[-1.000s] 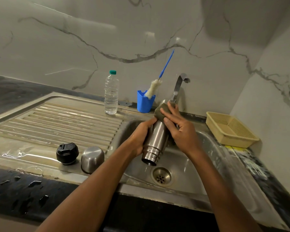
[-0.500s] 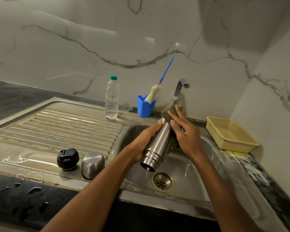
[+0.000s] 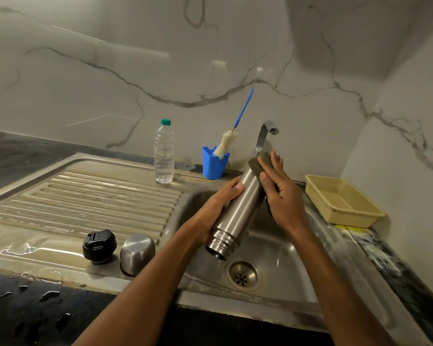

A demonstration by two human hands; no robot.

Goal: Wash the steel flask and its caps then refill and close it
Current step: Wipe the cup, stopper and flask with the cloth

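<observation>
The steel flask (image 3: 236,214) is held over the sink basin (image 3: 280,248), tilted, its open threaded mouth pointing down toward the drain. My left hand (image 3: 216,211) grips its lower body. My right hand (image 3: 279,193) holds a dark green scrub pad (image 3: 256,163) against the flask's upper end, thumb on the steel. A few drops fall from the mouth. The black inner cap (image 3: 99,246) and the steel outer cap (image 3: 137,253) sit side by side on the wet drainboard at the left.
A clear water bottle (image 3: 164,156) stands at the back of the ribbed drainboard (image 3: 85,196). A blue cup (image 3: 214,163) holds a bottle brush (image 3: 226,143). The tap (image 3: 264,137) rises behind the flask. A beige basket (image 3: 340,199) sits on the right counter.
The flask has tilted further, its upper end swinging up and right. My right hand with the pad slid along toward that upper end. The caps have not moved.
</observation>
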